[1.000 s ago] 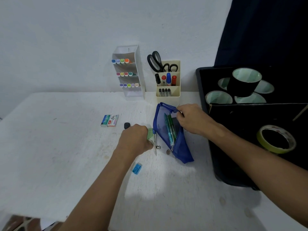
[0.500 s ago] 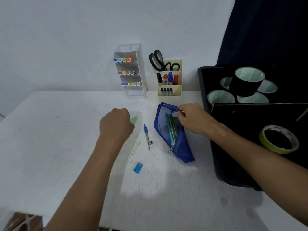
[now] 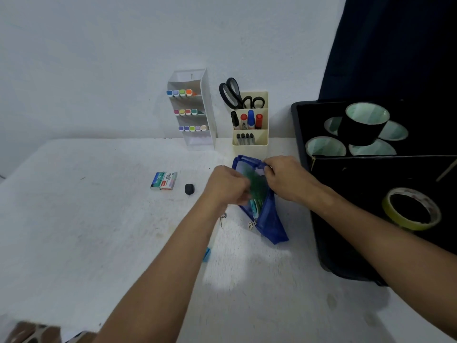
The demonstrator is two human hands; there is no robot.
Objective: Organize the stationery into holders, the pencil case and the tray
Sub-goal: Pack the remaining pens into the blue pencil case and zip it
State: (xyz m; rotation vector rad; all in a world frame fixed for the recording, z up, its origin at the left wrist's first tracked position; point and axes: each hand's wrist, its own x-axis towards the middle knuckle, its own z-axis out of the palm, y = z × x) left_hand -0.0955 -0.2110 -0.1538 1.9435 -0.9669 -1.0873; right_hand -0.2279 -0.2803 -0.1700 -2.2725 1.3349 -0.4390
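On the white table [image 3: 99, 219] the blue mesh pencil case [image 3: 268, 214] lay just right of centre, its open mouth toward twelve o'clock and its closed end trailing toward five o'clock, with pens showing green and teal through the mesh. The right hand [image 3: 288, 179] pinched the case's upper rim at its one o'clock corner, fingers curled over the blue edge. The left hand [image 3: 227, 188] sat at the case's nine o'clock side with its fingers curled at the opening over something green and blurred; what it gripped could not be told. Below that hand, at six o'clock from it, the metal tip of a compass [image 3: 221, 220] poked out on the table, and further toward six o'clock a small blue sharpener [image 3: 206, 254] peeked from behind the forearm. At nine o'clock from the case lay a black eraser [image 3: 189, 189], and beyond it a box of staples [image 3: 163, 180]. At twelve o'clock stood a cream holder [image 3: 250, 138] with scissors [image 3: 233, 94] and markers, and at eleven o'clock a clear tiered holder [image 3: 197, 134] with rows of coloured pens. At three o'clock sat the black tray [image 3: 321, 219] holding rolls of tape, a yellow roll [image 3: 411, 209] nearest.
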